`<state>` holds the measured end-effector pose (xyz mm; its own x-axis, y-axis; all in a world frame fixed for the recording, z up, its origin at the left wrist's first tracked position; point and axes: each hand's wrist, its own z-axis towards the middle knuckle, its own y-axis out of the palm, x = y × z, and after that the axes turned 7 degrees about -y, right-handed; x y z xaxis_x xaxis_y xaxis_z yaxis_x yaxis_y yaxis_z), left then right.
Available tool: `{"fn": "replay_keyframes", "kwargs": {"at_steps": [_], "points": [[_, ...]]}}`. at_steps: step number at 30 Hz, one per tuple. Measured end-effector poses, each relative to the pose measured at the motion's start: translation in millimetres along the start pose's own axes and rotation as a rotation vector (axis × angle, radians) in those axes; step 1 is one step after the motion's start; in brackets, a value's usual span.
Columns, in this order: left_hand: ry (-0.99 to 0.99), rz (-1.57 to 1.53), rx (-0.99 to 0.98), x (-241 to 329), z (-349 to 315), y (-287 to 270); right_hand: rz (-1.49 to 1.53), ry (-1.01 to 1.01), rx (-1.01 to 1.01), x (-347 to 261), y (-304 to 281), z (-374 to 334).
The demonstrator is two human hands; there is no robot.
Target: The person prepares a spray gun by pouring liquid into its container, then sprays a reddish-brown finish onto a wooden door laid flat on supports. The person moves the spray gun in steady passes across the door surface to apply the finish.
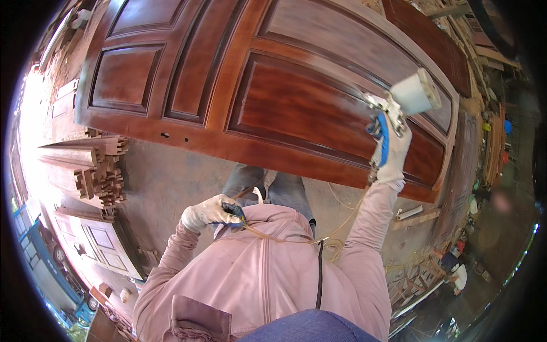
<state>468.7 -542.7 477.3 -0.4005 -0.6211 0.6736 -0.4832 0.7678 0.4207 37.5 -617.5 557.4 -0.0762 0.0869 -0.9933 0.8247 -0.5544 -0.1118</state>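
A reddish-brown panelled wooden door (219,134) lies in front of me, with a pale spray mist over its middle panel. My right hand (392,151), in a white glove with blue on the palm side, is closed round a metal spray gun (393,108). The gun carries a whitish cup (415,94) and points left across the door. My left hand (208,212), gloved alike, is closed at my waist on a thin yellowish air hose (259,232). This hose runs across my front and up to the gun's handle.
Cut timber (94,165) is stacked at the left, above a smaller panelled door (108,245). Another dark door panel (430,43) lies beyond the far right side. A blue truck (48,259) stands at lower left. Someone in a white shirt (458,277) is at lower right, near wood scraps.
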Motion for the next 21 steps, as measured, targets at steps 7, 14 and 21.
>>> {"fn": "replay_keyframes", "kwargs": {"at_steps": [7,14,21], "points": [[-0.061,0.086,-0.011,19.7,30.5,8.5,-0.292,0.018,0.293,-10.6,-88.8,-11.3],[-0.025,0.047,-0.04,16.6,32.6,6.2,-0.444,-0.087,0.163,-16.9,-47.7,-26.4],[-0.046,-0.017,0.01,-0.1,26.8,7.4,-0.059,0.069,-0.22,-41.1,58.2,-18.7]]}}
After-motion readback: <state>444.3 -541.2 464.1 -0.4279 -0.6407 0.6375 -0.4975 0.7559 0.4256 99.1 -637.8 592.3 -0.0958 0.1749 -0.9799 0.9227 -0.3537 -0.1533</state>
